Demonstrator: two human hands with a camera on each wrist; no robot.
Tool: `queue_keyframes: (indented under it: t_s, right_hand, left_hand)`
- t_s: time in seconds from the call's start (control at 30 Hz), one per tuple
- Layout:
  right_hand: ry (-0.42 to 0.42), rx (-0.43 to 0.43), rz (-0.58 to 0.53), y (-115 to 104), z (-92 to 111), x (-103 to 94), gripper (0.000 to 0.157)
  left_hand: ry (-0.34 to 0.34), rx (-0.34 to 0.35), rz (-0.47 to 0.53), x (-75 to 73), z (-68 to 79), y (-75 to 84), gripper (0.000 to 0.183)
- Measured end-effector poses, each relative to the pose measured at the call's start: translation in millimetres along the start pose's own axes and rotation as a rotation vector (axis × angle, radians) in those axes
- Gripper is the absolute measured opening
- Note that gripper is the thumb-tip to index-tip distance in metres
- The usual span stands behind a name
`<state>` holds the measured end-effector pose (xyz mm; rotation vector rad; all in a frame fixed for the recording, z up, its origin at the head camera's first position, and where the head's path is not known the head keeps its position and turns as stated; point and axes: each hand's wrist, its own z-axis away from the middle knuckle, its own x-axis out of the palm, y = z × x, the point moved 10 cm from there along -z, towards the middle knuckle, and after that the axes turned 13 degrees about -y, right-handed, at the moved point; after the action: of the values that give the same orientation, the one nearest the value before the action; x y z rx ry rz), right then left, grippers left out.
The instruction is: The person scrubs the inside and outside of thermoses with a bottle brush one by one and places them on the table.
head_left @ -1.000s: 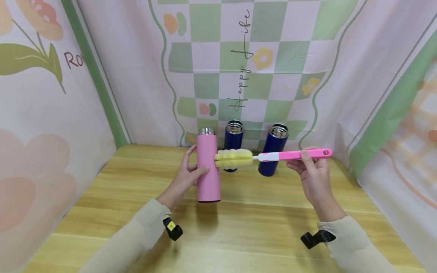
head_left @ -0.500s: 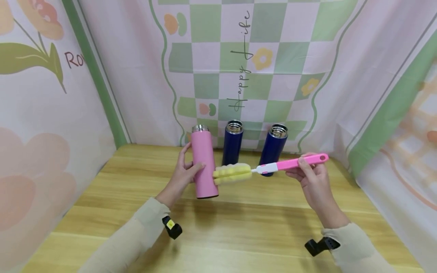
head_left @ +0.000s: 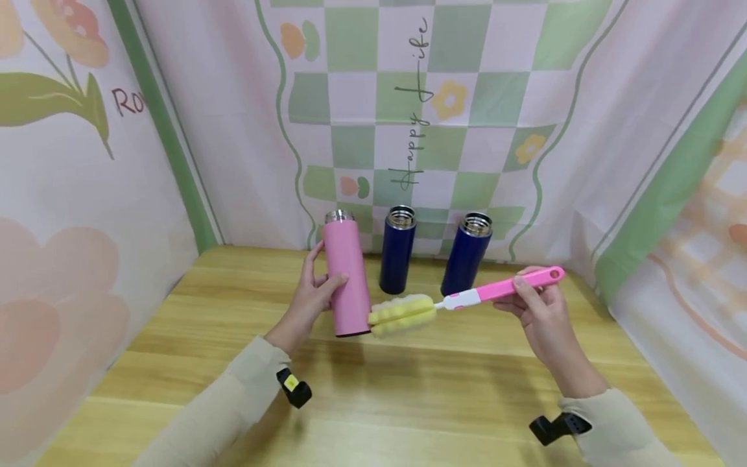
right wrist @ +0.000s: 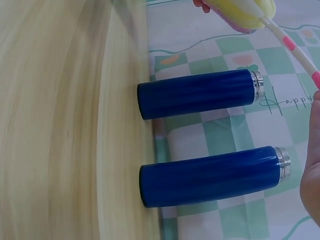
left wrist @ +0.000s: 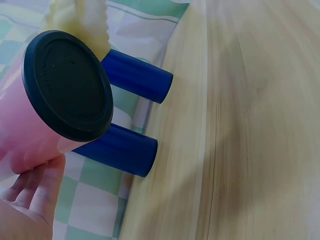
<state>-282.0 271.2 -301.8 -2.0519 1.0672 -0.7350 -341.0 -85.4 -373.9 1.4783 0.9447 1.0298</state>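
A pink thermos bottle [head_left: 345, 272] with a bare steel mouth is gripped by my left hand [head_left: 306, 298], thumb across its front. It leans a little to the left above the table, and its dark base [left wrist: 68, 86] faces the left wrist camera. My right hand [head_left: 543, 318] pinches the pink handle of a bottle brush [head_left: 490, 292]. The brush's yellow-and-white sponge head [head_left: 403, 314] points left, its tip right at the lower side of the pink bottle. From the right wrist, part of the white shaft and sponge shows while most of the handle is out of frame.
Two dark blue thermos bottles, one in the middle [head_left: 398, 253] and one to the right [head_left: 467, 253], stand uncapped at the back of the wooden table [head_left: 373, 415]. Directly behind them hangs a checkered cloth [head_left: 403, 143].
The pink bottle has shifted slightly left and up and tilted left. The brush head has dropped along the bottle's side toward its base, tilting the brush down to the left.
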Motion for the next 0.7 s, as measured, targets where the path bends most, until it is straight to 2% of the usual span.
queue_keyframes:
  t_s: [0.33,0.53,0.7]
  right_hand:
    - [0.024,-0.011,-0.045,4.1,5.7,-6.0,0.011]
    - [0.013,-0.008,-0.066,5.1,2.8,-3.3,0.012]
    - [0.02,-0.008,-0.081,5.6,-1.1,-3.3,0.01]
  left_hand:
    - [0.0,0.006,0.013,1.3,0.1,2.5,0.083]
    - [-0.001,-0.014,0.016,3.2,1.9,0.6,0.08]
    - [-0.026,-0.005,0.019,6.7,2.8,1.7,0.078]
